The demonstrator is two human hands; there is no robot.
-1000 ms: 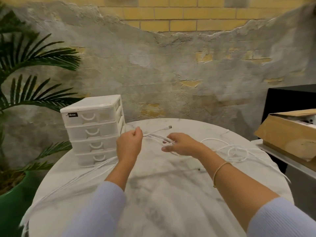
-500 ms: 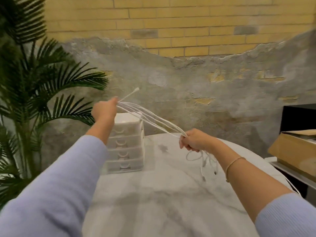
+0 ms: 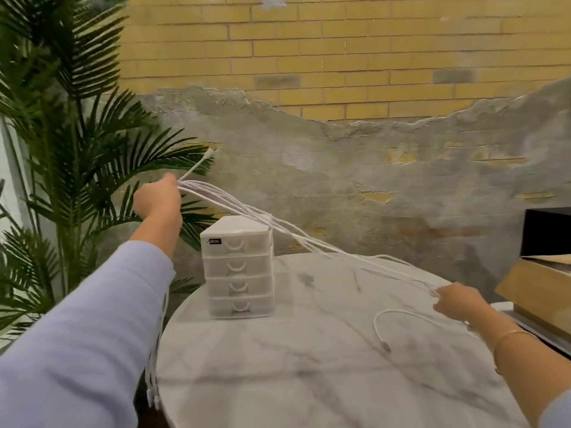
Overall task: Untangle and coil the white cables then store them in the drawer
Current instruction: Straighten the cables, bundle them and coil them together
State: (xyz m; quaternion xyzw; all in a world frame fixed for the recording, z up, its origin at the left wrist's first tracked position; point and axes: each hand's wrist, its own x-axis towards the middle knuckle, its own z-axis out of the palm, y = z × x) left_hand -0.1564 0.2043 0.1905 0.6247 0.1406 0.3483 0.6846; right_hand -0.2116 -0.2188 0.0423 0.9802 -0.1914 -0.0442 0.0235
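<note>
A: We have the cables [image 3: 247, 211] pulled out in a slanting line from the upper left of the frame down to the lower right. Our left hand [image 3: 159, 200] is curled tight round one end of the bundle, with a plug tip poking up past the knuckles towards the plant [image 3: 77, 149].

B: And our right hand [image 3: 457, 304] pinches the strands at the right edge, low over the tabletop [image 3: 309, 366]. One loose end [image 3: 381, 332] curls on the marble just left of it, plug down.

A: The line runs right over the drawers [image 3: 238, 267]. They look light, so if we drop the left hand while pulling, the strands may catch the top corner and drag or tip the unit.

B: The strands also fan apart mid-span. If a knot sits there, pulling harder will likely tighten it. And some ends hang off the lower left rim, under our left sleeve; a tug could whip them off or snag them.

A: Against half a second ago, our hands are much further apart: the right has gone out and down to the right edge.

B: The span is flatter and longer, and the dangling loops that hung under the right hand are gone, bar that one tail.
</note>
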